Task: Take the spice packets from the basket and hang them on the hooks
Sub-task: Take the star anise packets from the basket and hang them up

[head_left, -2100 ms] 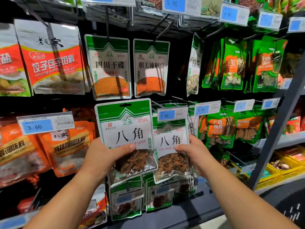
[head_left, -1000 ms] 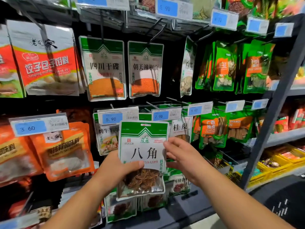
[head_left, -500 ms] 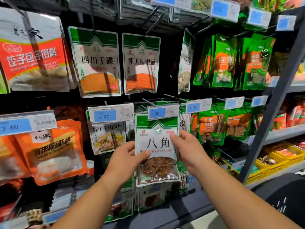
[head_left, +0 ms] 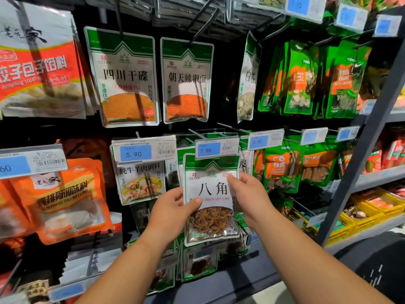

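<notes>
A green-and-white star anise packet [head_left: 211,207] sits in front of the middle row of hooks, its top edge tucked just under the 7.90 price tag [head_left: 215,148]. My left hand [head_left: 173,210] pinches its left edge, thumb on the front. My right hand [head_left: 249,194] pinches its upper right edge. More green-topped packets hang behind it on the same hook; the hook tip itself is hidden by the tag. No basket is in view.
Chili powder packets [head_left: 126,80] hang above. A 5.90 tag [head_left: 140,152] and a stew seasoning packet [head_left: 141,183] are at the left, orange packets [head_left: 65,198] further left. Green cinnamon packets [head_left: 282,167] hang right. A grey shelf upright [head_left: 361,154] slants down the right side.
The packet went from the left, by the 5.90 hook, rightward and up to the 7.90 hook. My right hand let go of the hanging packet and now pinches the carried one.
</notes>
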Demonstrator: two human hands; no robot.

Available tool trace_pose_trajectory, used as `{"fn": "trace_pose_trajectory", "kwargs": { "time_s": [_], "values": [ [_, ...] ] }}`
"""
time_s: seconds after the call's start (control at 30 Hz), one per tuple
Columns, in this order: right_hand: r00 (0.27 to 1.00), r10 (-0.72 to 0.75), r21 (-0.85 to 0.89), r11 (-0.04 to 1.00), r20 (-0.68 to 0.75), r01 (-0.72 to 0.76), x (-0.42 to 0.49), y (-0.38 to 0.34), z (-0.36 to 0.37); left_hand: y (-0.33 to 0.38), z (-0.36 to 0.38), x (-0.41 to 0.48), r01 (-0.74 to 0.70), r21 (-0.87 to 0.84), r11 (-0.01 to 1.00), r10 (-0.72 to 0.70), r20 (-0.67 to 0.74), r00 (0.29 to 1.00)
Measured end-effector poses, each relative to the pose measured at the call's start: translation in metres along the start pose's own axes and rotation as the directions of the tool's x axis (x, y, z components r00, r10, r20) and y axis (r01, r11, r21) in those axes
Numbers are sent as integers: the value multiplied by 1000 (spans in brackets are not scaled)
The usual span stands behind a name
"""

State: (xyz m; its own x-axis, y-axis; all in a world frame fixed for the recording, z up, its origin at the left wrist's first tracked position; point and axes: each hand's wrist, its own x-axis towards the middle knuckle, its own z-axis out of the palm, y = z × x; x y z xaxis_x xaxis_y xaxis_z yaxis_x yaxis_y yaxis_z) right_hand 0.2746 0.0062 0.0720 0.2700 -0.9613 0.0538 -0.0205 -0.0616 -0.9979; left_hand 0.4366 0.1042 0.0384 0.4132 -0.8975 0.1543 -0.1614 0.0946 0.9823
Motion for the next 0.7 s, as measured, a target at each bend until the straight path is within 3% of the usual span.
{"fn": "trace_pose_trajectory", "kwargs": {
  "time_s": [0.23, 0.4, 0.5, 0.7],
  "values": [
    [999, -28, 21, 999, -19, 29, -5, -9, 1, 5, 2, -2, -29, -36, 999, 28, -12, 1000],
    [999, 40, -53, 998, -33, -42, -4, -4, 3, 1, 2, -3, 0, -9, 1000, 0, -7, 1000],
    [998, 8, -82, 997, -66, -14, -3, -5, 3, 0, 1, -4, 5, -9, 1000, -5, -7, 1000],
    [997, -44, 76, 996, -62, 48, -11, -12, 3, 4, 2, -8, 1, 2, 1000, -1, 23, 1000]
  ]
}}
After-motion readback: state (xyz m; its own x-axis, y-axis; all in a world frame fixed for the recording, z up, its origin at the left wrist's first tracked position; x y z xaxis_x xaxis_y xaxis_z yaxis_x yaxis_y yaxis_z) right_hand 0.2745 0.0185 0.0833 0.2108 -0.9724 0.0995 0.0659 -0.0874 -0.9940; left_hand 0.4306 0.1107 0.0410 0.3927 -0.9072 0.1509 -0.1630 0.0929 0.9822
